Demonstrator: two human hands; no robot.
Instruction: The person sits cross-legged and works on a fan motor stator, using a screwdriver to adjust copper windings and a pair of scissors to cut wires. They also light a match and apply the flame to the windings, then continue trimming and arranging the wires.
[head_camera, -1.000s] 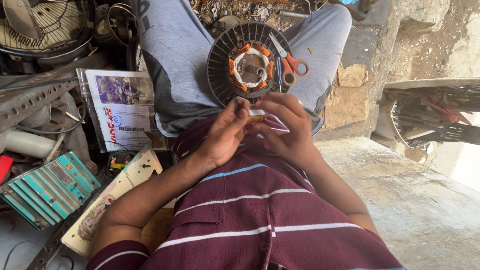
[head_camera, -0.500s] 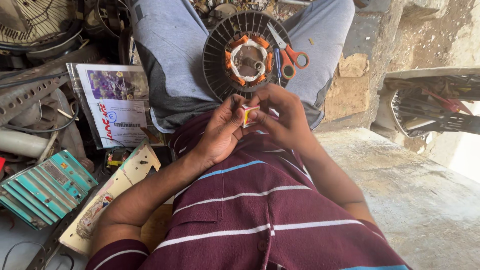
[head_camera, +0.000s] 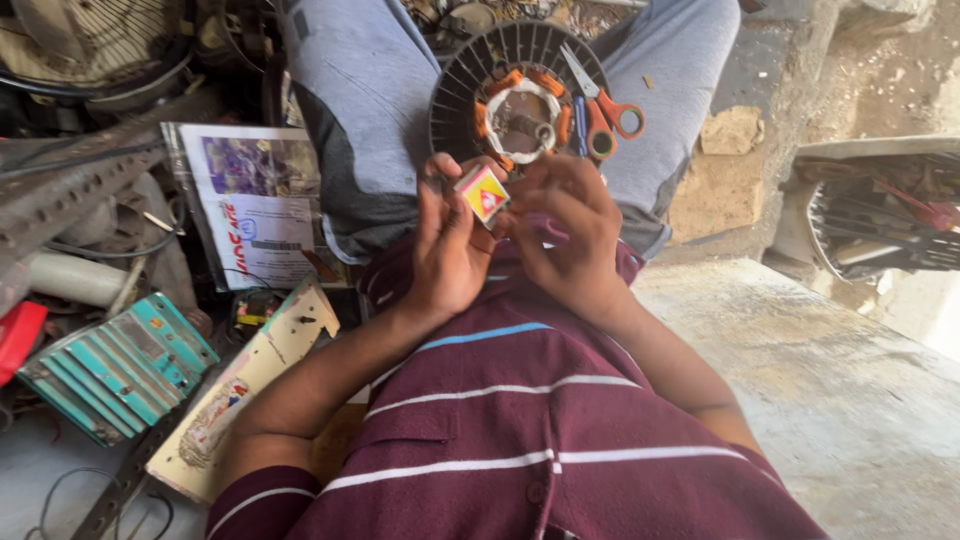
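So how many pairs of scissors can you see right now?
1: the orange-handled scissors lie on the round black ribbed motor housing in the person's lap, just beyond the right hand. More could be hidden in the clutter at left.

A small square box (head_camera: 482, 194) with a yellow face and a red-and-white mark sits pinched between the fingertips of the left hand (head_camera: 447, 240) and right hand (head_camera: 563, 232). To the left lies a flat plastic-wrapped white printed sheet (head_camera: 255, 200) with a purple picture and red lettering.
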